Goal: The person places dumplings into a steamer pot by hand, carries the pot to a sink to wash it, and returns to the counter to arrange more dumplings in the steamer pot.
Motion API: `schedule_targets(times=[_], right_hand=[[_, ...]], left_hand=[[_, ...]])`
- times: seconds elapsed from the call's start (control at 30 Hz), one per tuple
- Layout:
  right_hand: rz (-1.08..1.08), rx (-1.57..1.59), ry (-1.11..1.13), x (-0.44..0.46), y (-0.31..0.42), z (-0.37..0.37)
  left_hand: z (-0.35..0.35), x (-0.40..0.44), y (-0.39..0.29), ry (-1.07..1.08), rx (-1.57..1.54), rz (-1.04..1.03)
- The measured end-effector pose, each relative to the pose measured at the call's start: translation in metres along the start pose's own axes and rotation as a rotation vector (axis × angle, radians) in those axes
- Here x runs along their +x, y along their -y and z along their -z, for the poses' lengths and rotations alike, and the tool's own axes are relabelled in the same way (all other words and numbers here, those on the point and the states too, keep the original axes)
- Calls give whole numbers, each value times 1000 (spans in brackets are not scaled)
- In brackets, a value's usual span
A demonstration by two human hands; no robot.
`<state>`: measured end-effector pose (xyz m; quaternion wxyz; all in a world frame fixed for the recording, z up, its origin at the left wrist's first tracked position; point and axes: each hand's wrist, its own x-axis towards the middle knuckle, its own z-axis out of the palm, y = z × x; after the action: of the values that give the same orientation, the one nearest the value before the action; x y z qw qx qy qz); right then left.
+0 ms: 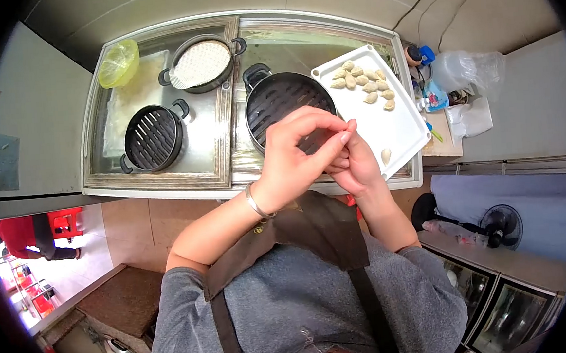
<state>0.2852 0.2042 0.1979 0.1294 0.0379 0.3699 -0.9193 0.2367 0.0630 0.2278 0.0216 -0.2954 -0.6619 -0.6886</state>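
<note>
The lone dumpling (386,155) lay on the white tray (406,132), just to the right of my right hand (361,163), its long axis running roughly away from me; my left hand (291,146) was farther from it. Both hands were narrowed, fingertips meeting in a pinch, and I couldn't tell whether anything sat between them. The other dumplings (370,86) clustered farther up the tray, with the black pot (284,101) to their left.

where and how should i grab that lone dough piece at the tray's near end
Probably best pinched across its narrow sides, from above: the lone dough piece is longer than wide, and bare white tray leaves room either side.
</note>
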Motion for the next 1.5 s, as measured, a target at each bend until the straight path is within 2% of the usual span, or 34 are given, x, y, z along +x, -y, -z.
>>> schedule_targets(times=[0.03, 0.1, 0.3, 0.37, 0.5, 0.57, 0.87, 1.17, 1.5], right_hand=[[-1, -2, 6, -1, 2, -8], [97, -123, -180, -2, 5, -23], [175, -197, -146, -3, 4, -20], [177, -188, -132, -3, 3, -20], [153, -163, -113, -4, 5, -21], [141, -149, -127, -4, 5, -20], [108, -77, -108, -5, 6, -24], [94, -55, -99, -6, 8, -26], [94, -56, -60, -5, 5, -24]], left_hand=[[1, 0, 0, -11, -5, -6], [2, -1, 1, -24, -8, -14], [3, -4, 6, -22, -134, 45], [3, -6, 6, 2, -270, 226], [5, -6, 0, 24, -386, 360], [5, -6, -1, 17, -570, 485], [9, -4, 2, -45, -849, 644], [25, -5, 0, -119, -1076, 677], [37, -7, -11, -153, -1160, 652]])
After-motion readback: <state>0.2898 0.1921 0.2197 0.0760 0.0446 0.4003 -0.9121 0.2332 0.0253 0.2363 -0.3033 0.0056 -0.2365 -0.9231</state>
